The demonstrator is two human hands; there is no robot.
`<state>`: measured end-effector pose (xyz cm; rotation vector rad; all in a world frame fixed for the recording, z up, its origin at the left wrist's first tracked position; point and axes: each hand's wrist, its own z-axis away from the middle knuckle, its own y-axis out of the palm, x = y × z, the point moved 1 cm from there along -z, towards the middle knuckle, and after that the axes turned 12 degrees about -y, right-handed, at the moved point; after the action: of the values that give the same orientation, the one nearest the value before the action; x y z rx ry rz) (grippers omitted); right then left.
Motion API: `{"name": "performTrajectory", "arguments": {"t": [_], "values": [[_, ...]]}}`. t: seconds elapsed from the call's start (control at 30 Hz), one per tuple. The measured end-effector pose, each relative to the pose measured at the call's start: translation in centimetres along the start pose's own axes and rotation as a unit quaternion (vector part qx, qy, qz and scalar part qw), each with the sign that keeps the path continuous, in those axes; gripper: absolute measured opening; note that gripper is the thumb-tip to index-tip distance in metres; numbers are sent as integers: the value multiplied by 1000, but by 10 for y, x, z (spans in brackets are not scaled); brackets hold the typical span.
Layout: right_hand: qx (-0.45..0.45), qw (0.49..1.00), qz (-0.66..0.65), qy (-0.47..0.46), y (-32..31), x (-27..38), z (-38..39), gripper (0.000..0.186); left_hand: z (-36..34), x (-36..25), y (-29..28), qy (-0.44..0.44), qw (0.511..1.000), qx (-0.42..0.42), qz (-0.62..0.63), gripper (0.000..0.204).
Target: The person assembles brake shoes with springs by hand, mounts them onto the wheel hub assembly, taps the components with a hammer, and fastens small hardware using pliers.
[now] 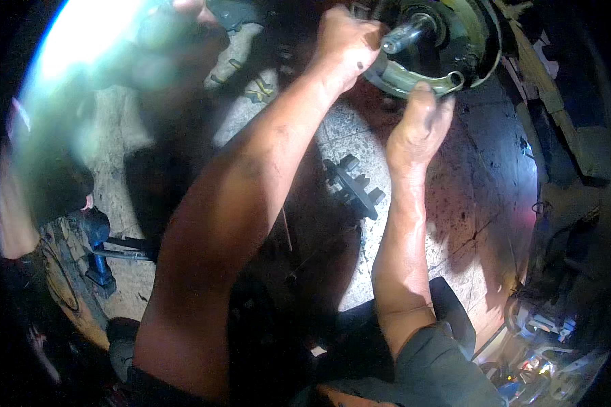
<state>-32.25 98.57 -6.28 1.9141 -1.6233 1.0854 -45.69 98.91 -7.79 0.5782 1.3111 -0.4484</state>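
Note:
A drum brake assembly [485,37] is at the top right, with a metal spindle [407,35] standing out from its middle. Along its lower side runs a curved brake shoe [417,83]. My left hand [349,46] is closed at the shoe's left end, its fingertips partly hidden and blurred. From below, my right hand [422,129] pinches the shoe near its right end, thumb on top. Between my forearms, a dark pronged part [353,186] lies on the stained floor [346,136].
Yellow-handled pliers [256,91] lie on the floor left of my left forearm. A blue and black tool [100,271] is at the lower left. Assorted metal parts [536,370] sit at the lower right. Another person's hand [191,8] shows beside a bright light.

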Motion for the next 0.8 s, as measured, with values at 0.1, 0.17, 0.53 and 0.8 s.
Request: {"name": "performTrajectory", "arguments": {"t": [0.1,0.17,0.53,0.8], "values": [[13,993,117,15,-4,7,-3,47,-6,6,-6,32,997,28,66,24],[12,999,13,36,-3,1,3,44,-6,0,-8,138,988,26,-57,19],[14,998,47,-32,-3,1,-3,39,5,-4,-3,129,992,-7,5,14],[-2,999,48,-8,-2,1,5,38,4,-8,-7,147,987,6,-67,18]]}}
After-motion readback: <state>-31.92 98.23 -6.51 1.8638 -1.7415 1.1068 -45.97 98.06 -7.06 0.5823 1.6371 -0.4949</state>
